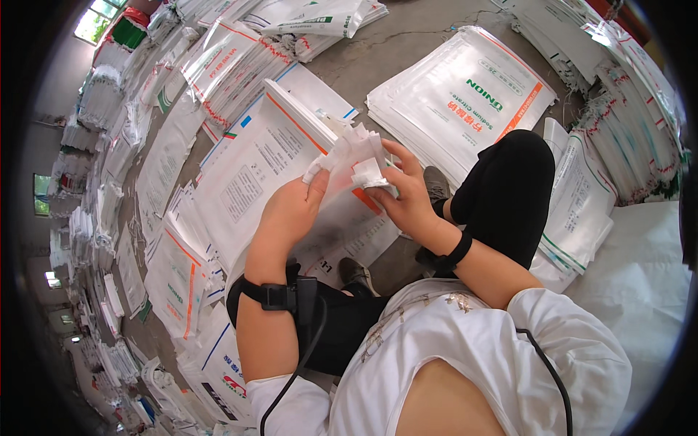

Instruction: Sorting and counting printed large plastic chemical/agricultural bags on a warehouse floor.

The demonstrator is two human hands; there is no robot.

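Beyond and right of the fingers (401, 154) lies a stack of white sacks (465, 94); left of the fingers, a printed sack (254, 156). The left hand (297, 207) and right hand (408, 196), fingers nearly closed, pinch crumpled white scraps (358, 149) between them.

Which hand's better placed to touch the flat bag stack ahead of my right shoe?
Probably your right hand: it's nearer that bag stack, while your left hand is farther off. Both hold crumpled white material.
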